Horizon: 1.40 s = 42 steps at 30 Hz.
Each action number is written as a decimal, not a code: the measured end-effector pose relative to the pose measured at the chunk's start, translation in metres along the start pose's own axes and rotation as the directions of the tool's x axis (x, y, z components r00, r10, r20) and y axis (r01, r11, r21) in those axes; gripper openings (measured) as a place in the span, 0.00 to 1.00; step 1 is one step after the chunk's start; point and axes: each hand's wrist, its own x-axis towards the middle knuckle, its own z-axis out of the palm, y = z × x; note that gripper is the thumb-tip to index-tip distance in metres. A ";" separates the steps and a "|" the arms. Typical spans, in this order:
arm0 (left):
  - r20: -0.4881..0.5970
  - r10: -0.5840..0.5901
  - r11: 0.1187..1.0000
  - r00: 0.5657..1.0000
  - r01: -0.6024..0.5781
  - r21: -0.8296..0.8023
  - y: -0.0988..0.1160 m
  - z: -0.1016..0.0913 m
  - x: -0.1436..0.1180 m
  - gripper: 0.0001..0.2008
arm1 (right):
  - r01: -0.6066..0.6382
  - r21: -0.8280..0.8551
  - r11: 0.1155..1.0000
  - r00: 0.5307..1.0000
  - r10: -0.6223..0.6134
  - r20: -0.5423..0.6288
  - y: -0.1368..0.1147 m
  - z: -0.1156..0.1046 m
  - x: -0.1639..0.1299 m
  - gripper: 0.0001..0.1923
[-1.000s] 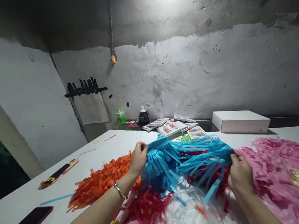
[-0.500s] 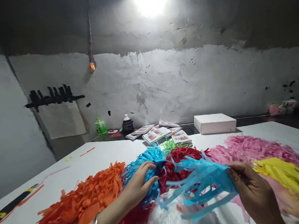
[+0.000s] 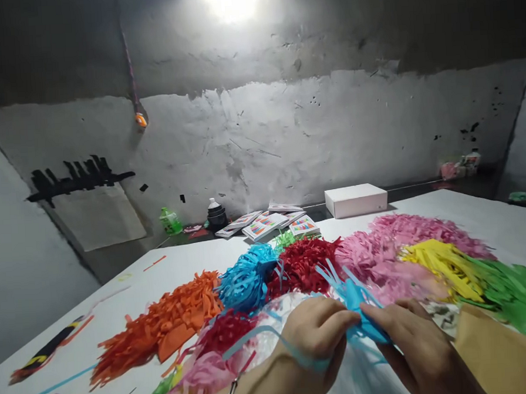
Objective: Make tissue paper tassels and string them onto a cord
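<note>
The person's left hand (image 3: 316,329) and right hand (image 3: 404,330) met low at the near edge of the table (image 3: 191,259), both pinched shut on one blue fringe (image 3: 354,301) held between them. It was thin tissue paper, bright sky blue, bunched where the fingers gripped it and slit into narrow strips that fanned up and to the left above the hands; a few loose strips trailed down over the left wrist, which wore a bangle (image 3: 231,392). The left fingers curled over the bunch from the left, and the right thumb and fingers closed on it from the right, so the two hands almost touched. Under them lay clear plastic (image 3: 278,314), crumpled and shiny. Farther off, piles of the same fringe spread across the table: an orange pile (image 3: 164,325) to the left, a second blue pile (image 3: 245,277) beside it, a red pile (image 3: 304,265) in the middle, a pink pile (image 3: 401,237) and a yellow pile (image 3: 443,261) to the right, and a green pile (image 3: 510,293) at the far right. A brown paper bag (image 3: 500,355) sat near the right hand. At the far side by the wall stood a white box (image 3: 355,200), some printed packets (image 3: 268,223) and a green bottle (image 3: 171,220).
</note>
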 end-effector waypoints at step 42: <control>0.901 -0.179 -0.474 0.394 0.768 -0.430 0.137 0.139 -0.035 0.14 | -0.043 -0.583 0.811 0.996 0.079 0.036 0.058 -0.170 -0.165 0.29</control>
